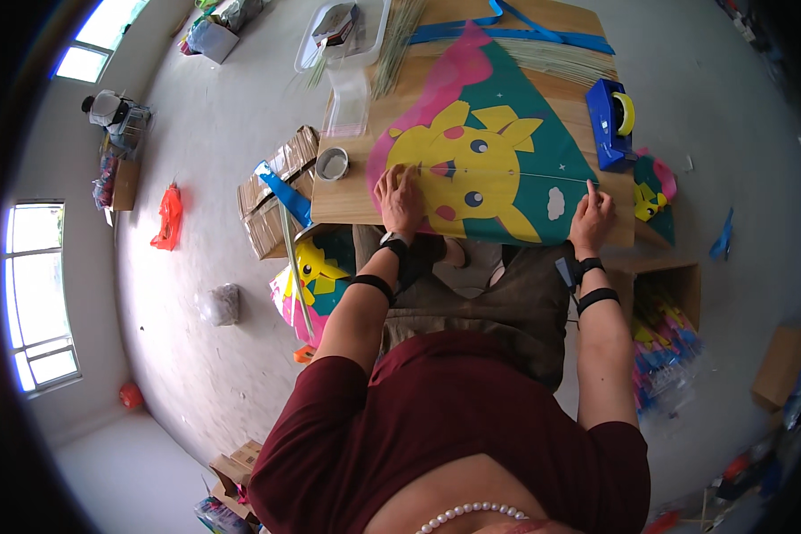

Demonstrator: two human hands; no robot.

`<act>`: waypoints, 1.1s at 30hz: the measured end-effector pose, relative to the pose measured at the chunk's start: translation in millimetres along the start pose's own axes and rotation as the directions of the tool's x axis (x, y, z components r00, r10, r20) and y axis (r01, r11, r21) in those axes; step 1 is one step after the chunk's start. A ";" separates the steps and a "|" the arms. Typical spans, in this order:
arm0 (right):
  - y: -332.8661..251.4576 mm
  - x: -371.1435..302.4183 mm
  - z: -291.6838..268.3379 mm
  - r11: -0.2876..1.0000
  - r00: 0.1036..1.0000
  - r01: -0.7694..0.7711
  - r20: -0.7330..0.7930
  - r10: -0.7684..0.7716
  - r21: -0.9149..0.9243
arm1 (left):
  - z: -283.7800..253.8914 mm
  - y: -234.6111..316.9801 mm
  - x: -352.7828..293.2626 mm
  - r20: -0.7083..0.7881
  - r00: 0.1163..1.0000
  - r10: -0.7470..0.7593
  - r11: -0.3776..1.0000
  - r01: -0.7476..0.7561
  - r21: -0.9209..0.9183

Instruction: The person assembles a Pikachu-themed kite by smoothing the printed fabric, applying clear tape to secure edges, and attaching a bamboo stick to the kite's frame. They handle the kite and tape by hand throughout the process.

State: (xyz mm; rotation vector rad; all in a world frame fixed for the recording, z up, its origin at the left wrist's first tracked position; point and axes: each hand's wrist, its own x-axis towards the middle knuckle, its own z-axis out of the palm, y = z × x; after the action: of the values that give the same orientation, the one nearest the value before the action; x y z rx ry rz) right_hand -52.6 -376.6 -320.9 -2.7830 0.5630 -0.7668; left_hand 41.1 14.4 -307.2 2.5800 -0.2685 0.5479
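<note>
Across a pale, wood-grained worktop lies a thin, smooth printed sheet, its near edge reaching past the worktop's near edge. One sharp, pink corner aims at the far side and another, teal, points right; the two spans look alike, so its long axis is hard to tell. The yellow cartoon face printed on it lies sideways, ears toward the right.

Beyond, near the far edge, flat blue strips cross the slender, straw-pale sticks, which lie in a bundle and a looser spread. At the far left stands a clear, rectangular plastic tray; a clear flat bag lies just nearer. On the right sits a glossy, angular blue tape dispenser.

Both of the person's hands are at the sheet. The left hand, fingers loosely bent, rests on its near left part; the right hand sets an extended index finger at the right corner, other fingers curled. Whether either one pinches anything cannot be told.

Smaller again are a round grey cup, left of the sheet, and a dark box in the tray, its printing too small to read. Thinnest is a pale, straight line running left to right across the sheet toward the right fingertip.
</note>
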 end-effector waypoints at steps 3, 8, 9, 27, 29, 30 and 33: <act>-0.4 1.1 -0.9 0.998 0.998 0.054 -0.040 -0.055 -0.014 | 0.0 0.9 -0.5 -0.013 1.000 -0.005 1.000 0.005 0.022; -0.9 1.8 -1.3 0.998 0.998 0.047 -0.033 -0.046 0.030 | -0.2 -0.6 -0.2 0.002 1.000 -0.012 1.000 0.012 0.025; -1.5 2.1 -2.1 0.999 0.999 0.043 -0.028 -0.042 0.033 | -0.1 -0.2 0.0 0.006 1.000 -0.018 1.000 0.017 0.019; -2.4 1.5 -5.6 0.999 1.000 0.021 0.014 -0.022 0.031 | -3.3 0.2 0.8 0.034 0.999 -0.022 0.999 0.021 0.025; -0.5 1.5 -5.3 0.999 1.000 0.027 0.013 -0.027 0.028 | -4.7 1.9 2.1 0.042 0.999 -0.027 1.000 0.027 0.011; -0.7 1.3 -5.7 0.999 0.999 0.032 0.016 -0.032 0.028 | -5.2 1.6 1.3 0.047 0.998 -0.033 0.999 0.033 0.007; -2.7 1.5 -7.1 0.999 0.999 0.034 0.015 -0.035 0.035 | -4.8 -0.5 0.8 0.034 0.999 -0.017 1.000 0.017 0.007</act>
State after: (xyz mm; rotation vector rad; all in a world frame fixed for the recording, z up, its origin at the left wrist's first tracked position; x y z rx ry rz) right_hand -54.3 -375.4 -313.4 -2.7714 0.4958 -0.7532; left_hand 40.4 17.2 -303.2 2.5980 -0.2560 0.4999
